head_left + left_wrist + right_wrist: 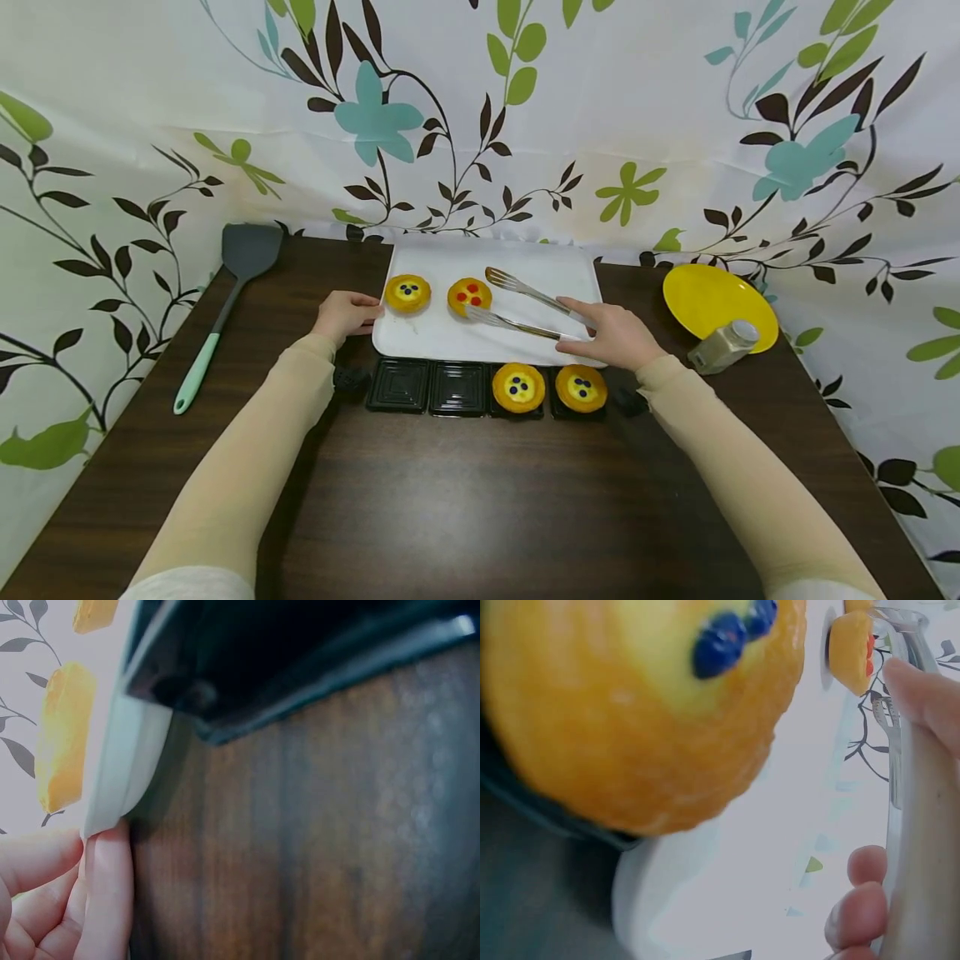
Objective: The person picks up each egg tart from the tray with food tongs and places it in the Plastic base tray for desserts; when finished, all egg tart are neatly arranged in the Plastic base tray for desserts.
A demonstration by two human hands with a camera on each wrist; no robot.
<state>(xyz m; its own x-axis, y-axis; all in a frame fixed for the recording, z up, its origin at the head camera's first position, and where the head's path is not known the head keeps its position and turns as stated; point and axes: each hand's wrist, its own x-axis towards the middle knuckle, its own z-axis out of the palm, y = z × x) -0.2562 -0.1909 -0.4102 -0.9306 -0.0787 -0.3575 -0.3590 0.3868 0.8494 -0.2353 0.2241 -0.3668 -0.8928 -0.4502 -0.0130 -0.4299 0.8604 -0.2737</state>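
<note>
My left hand (347,315) pinches the left edge of a white tray (540,257), thumb and fingers on either side of the rim in the left wrist view. My right hand (618,333) holds metal serving tongs (536,294) over the tray. The tongs' arms stand apart, their slotted tips at the right side of a tart with red berries (469,289). To its left on the tray lies a tart with blueberries (407,293). In front, a row of black square containers (399,385) carries two more blueberry tarts, one (517,387) beside the other (581,388).
A turner with a grey blade and mint handle (198,371) lies at the left. At the right are a yellow plate (697,292) and a shaker jar (722,347) tilted against its edge. A patterned cloth (480,108) hangs behind the dark wooden table (450,508).
</note>
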